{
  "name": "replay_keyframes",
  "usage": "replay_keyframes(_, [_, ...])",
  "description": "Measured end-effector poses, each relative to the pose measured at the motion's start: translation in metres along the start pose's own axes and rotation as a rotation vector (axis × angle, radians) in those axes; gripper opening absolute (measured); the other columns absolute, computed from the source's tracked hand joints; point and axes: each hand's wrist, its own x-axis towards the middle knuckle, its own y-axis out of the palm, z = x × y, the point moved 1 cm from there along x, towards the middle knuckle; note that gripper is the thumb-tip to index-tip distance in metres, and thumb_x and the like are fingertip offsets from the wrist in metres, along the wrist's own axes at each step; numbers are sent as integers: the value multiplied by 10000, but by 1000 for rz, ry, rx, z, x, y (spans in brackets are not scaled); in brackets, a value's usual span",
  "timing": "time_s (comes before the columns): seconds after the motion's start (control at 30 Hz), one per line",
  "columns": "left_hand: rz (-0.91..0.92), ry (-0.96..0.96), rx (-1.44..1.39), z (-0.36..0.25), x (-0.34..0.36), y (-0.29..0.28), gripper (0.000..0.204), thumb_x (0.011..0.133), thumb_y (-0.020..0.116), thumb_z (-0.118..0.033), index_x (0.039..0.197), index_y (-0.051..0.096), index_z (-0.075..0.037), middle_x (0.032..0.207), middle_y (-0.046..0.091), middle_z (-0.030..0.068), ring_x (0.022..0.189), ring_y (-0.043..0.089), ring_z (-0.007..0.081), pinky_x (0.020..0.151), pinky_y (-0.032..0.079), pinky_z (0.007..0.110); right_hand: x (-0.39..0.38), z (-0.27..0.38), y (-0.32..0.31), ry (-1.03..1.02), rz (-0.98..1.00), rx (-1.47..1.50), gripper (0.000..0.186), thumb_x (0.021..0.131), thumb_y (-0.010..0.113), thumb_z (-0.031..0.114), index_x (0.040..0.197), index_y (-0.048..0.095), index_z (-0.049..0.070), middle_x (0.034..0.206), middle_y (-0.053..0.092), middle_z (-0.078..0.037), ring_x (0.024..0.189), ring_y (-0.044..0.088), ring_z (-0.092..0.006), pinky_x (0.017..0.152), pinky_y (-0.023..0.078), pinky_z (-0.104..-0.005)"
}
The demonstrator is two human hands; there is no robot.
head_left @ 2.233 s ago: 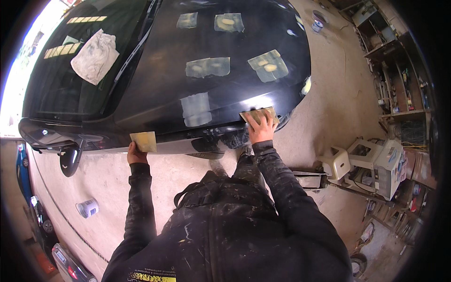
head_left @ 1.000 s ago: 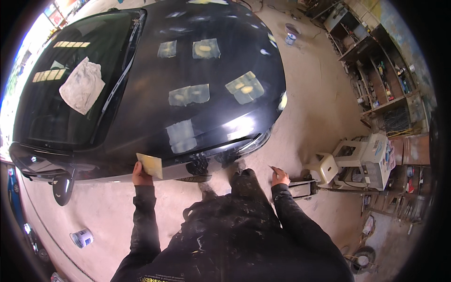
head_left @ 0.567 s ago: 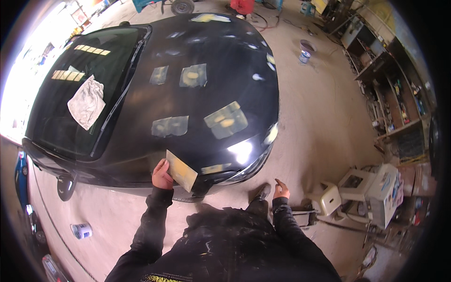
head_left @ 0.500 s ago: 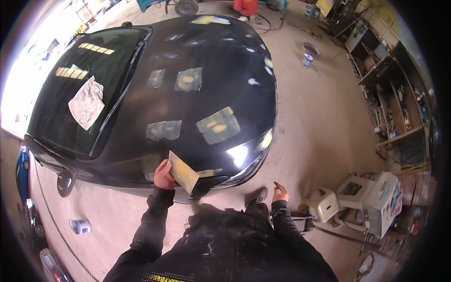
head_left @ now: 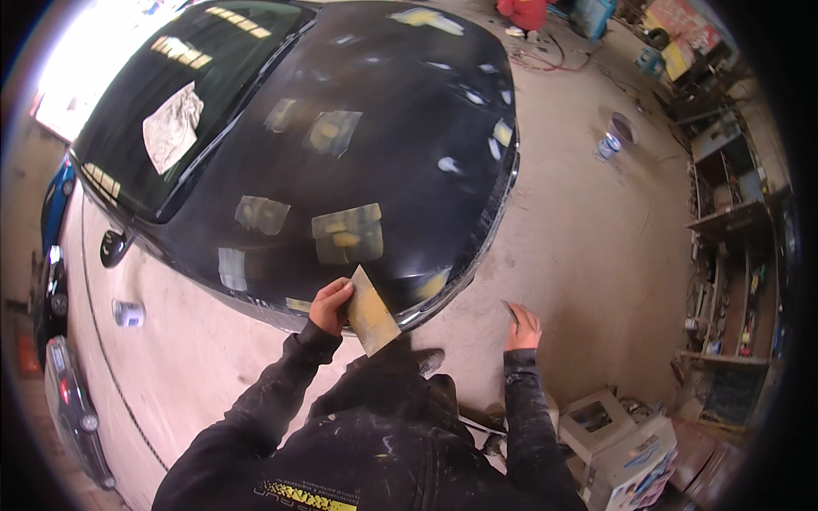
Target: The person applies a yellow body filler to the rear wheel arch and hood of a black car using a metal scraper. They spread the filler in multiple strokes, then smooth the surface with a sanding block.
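My left hand (head_left: pixel 329 304) grips a flat yellowish filler board (head_left: pixel 370 312) at the front edge of a black car bonnet (head_left: pixel 400 128). The bonnet carries several pale sanded patches with yellow filler, the nearest patch (head_left: pixel 348 234) just above the board. My right hand (head_left: pixel 523 324) hangs off the car over the concrete floor and pinches a thin dark blade-like tool (head_left: pixel 509 311). Both sleeves are dark and paint-spattered.
A crumpled white cloth (head_left: pixel 171 127) lies on the windscreen. A small can (head_left: pixel 129 313) stands on the floor at left, a bucket (head_left: pixel 615 136) at upper right. Shelves of tools (head_left: pixel 733 255) line the right wall. A white boxy machine (head_left: pixel 626 447) sits at lower right.
My right hand has left the bonnet edge and dropped to my side. My left hand has shifted rightward along the bonnet front, tilting the board up. My view has swung toward the car's nose.
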Motion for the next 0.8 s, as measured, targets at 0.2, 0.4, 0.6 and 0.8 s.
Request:
replay_keyframes(0.2, [-58, 56, -55, 23, 39, 12, 190, 1064, 582, -171, 1121, 681, -19, 971, 689, 17, 920, 667, 117, 857, 527, 293, 124, 73, 31, -329, 85, 84, 408, 861, 642, 55, 1236, 762, 161, 1310, 697, -60, 1291, 586, -303, 1135, 398, -476])
replay_keyframes(0.4, [64, -14, -116, 27, 107, 54, 197, 1070, 595, -200, 1056, 686, -26, 897, 686, 4, 803, 649, 87, 773, 513, 262, 196, 120, 27, -513, 168, 89, 445, 854, 640, 73, 1274, 757, 164, 1335, 688, -82, 1319, 569, -325, 1133, 405, -464])
replay_keyframes(0.6, [92, 76, -93, -1, 124, 75, 207, 1044, 607, -210, 990, 683, -25, 836, 655, -8, 750, 614, 75, 718, 481, 252, 248, 121, 45, -641, 205, 13, 505, 837, 687, 144, 1336, 732, 208, 1370, 674, -101, 1323, 551, -381, 1134, 415, -509])
replay_keyframes(0.8, [-153, 133, -114, -9, 103, 39, 204, 1039, 592, -204, 1031, 680, -20, 900, 674, 3, 830, 636, 83, 782, 494, 248, 308, 136, 95, -781, 226, -34, 567, 804, 749, 163, 1360, 721, 268, 1391, 670, -70, 1346, 536, -364, 1111, 357, -595])
